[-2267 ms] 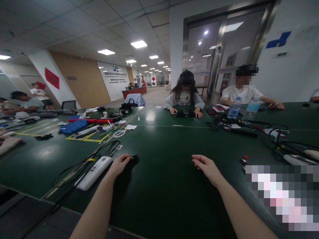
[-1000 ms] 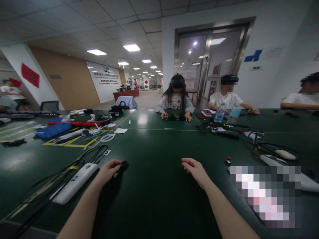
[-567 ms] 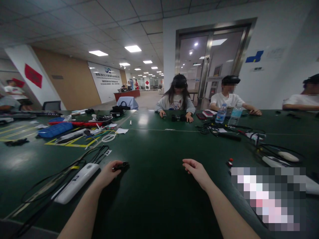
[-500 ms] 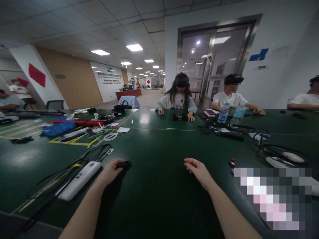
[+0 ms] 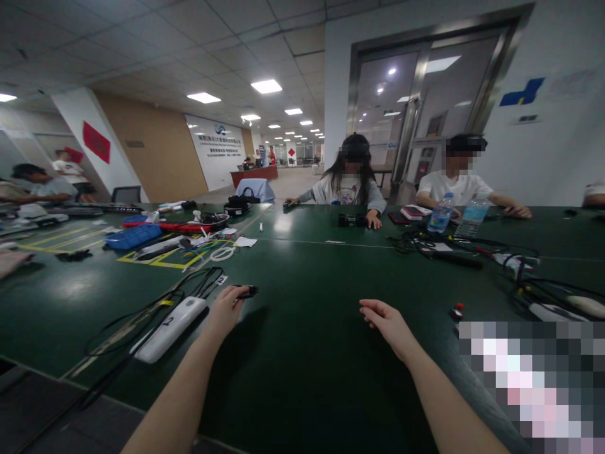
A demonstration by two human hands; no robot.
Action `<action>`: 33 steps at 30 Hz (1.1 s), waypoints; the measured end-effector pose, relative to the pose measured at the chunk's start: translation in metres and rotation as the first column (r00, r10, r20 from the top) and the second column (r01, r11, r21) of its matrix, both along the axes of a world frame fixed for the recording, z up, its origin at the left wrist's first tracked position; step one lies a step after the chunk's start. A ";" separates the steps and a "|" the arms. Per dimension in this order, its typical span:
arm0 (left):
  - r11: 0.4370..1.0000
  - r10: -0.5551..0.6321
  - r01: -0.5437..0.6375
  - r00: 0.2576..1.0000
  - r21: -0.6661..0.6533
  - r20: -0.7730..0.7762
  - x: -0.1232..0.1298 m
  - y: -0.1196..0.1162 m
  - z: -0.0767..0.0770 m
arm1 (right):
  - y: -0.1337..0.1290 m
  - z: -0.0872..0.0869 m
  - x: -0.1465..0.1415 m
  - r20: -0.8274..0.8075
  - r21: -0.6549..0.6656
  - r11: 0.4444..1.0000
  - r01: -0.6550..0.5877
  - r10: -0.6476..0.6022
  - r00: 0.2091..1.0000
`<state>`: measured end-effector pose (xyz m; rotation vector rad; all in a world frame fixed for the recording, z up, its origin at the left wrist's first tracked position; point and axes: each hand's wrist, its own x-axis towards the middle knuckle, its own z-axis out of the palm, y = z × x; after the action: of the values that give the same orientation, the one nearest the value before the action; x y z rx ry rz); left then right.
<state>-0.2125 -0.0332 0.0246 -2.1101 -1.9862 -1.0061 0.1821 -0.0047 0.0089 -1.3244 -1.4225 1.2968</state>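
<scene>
From here I see the left hand (image 5: 223, 312) pinching a small dark object (image 5: 247, 292) between thumb and fingers (image 5: 234, 294); it pokes out past the fingertips on the right. Hand and object hang above the green surface (image 5: 302, 340), their shadow lying apart below them. Just beside that wrist rests a white power strip (image 5: 171, 329) marked "2", with black cables running along it. The right hand (image 5: 391, 323) is well apart, over the surface, its fingers loosely curved with the tips a little apart.

Half a second ago the left hand was lower, its shadow closer to the object; now it is lifted, while the right hand holds much the same pose. Across the surface, a seated person (image 5: 352, 183) has moved one hand farther out from the dark item (image 5: 352, 220) before them.
</scene>
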 end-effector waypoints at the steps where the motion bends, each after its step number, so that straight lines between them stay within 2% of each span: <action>1: 1.000 0.002 -0.001 1.000 0.014 -0.003 0.000 0.000 0.000 | 0.000 0.001 0.000 0.001 -0.003 1.000 0.000 0.000 1.000; 6: 0.999 0.027 -0.028 0.999 -0.036 -0.024 -0.001 0.001 -0.001 | -0.003 0.007 -0.001 0.012 -0.016 1.000 0.005 -0.005 1.000; 12: 0.948 0.154 -0.163 0.986 -0.274 -0.058 -0.004 -0.001 -0.003 | -0.005 0.009 -0.002 0.005 -0.012 1.000 0.014 -0.014 1.000; 14: 0.937 0.154 -0.164 0.986 -0.307 -0.057 -0.001 -0.002 -0.003 | -0.006 0.009 -0.003 0.004 -0.005 1.000 0.020 -0.020 1.000; 16: 0.936 0.111 -0.116 0.993 -0.331 -0.034 0.009 0.000 -0.002 | -0.006 0.009 -0.004 -0.001 0.010 1.000 0.023 -0.023 1.000; 20: 0.917 -0.052 0.065 0.998 -0.393 0.043 0.053 0.012 0.000 | -0.005 0.007 -0.007 -0.007 0.028 0.999 0.034 -0.034 0.999; 25: 0.869 -0.268 0.275 0.960 -0.411 0.074 0.134 0.030 0.001 | -0.006 0.008 -0.007 -0.055 0.024 0.998 0.053 -0.052 0.997; 29: 0.840 -0.314 0.353 0.936 -0.413 0.160 0.187 0.030 0.002 | -0.007 0.010 -0.006 -0.093 0.026 0.996 0.082 -0.079 0.993; 33: 0.832 -0.328 0.379 0.925 -0.405 0.191 0.211 0.019 0.002 | -0.010 0.012 -0.008 0.002 0.086 0.994 0.065 -0.066 0.998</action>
<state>-0.0012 -0.0143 0.0261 -2.8047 -2.0732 -0.7865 0.1741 -0.0145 0.0205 -1.3072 -1.4105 1.1778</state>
